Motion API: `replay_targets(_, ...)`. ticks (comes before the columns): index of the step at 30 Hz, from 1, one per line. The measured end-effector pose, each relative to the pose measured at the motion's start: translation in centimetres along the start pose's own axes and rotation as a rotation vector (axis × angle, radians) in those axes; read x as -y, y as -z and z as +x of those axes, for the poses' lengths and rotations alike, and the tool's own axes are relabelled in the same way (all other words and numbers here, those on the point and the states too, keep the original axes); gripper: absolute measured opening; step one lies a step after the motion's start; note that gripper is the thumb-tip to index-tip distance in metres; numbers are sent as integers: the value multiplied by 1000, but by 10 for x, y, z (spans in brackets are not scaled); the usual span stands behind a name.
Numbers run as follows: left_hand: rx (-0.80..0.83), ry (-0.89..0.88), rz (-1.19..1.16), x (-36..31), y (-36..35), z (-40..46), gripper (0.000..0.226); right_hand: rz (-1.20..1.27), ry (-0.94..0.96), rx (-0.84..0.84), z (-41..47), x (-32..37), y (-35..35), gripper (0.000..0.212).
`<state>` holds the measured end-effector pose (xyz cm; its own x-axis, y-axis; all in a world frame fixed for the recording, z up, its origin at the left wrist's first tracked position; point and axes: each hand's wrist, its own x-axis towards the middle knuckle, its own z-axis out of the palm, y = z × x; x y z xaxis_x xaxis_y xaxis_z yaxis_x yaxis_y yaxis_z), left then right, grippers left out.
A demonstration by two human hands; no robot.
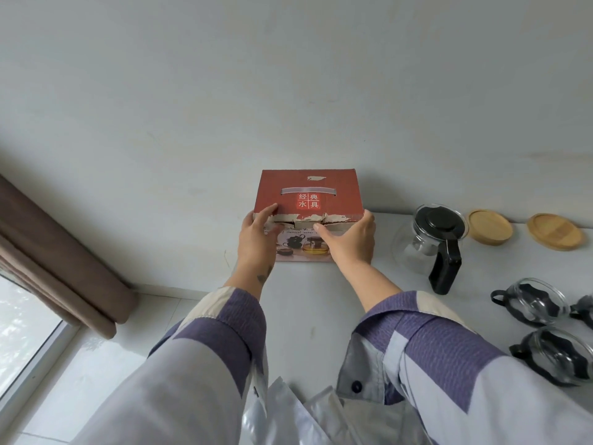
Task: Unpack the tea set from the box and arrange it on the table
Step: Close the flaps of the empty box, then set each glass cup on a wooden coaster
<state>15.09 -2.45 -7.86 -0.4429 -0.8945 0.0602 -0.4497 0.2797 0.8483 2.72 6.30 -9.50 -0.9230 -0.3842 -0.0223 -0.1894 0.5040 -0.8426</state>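
Fingers of both hands curling over box front edge at frame centre, gripping flap; best lifting evenly, steadying box on tabletop.

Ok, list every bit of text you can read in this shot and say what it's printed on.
"经典水具": white characters in a red square on the top of the red box.
"classical wate…": small script on the front face of the box, partly hidden by the right hand; the rest is unreadable.
Nothing readable on the glass teapot, the wooden coasters or the glass cups.
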Motion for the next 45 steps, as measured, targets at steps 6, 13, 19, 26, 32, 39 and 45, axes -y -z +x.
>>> replay_targets(6,-23,22,-26,8,-13,33,37,0,27,43,22,-10,-14,91)
replay_targets(13,-43,7,75,14,-15,44,39,-13,20,51,22,-10,-15,83)
replay_targets(19,-73,-59,513,-6,-17,33,62,-123,-71,261,29,-1,17,87)
replay_targets(26,60,-324,608,-86,-58,2,51,-146,68,263,36,6,111,55)
replay_targets(32,211,-450,523,-149,-138,-49,48,-50,21,108,63,-33,201,41)
replay_targets(39,451,-461,479,-173,-239,-118,53,-238,35,133,92,-107,273,37)
replay_targets(45,672,-223,697,-145,-290,-138,78,-282,-41,232,129,-175,288,40)
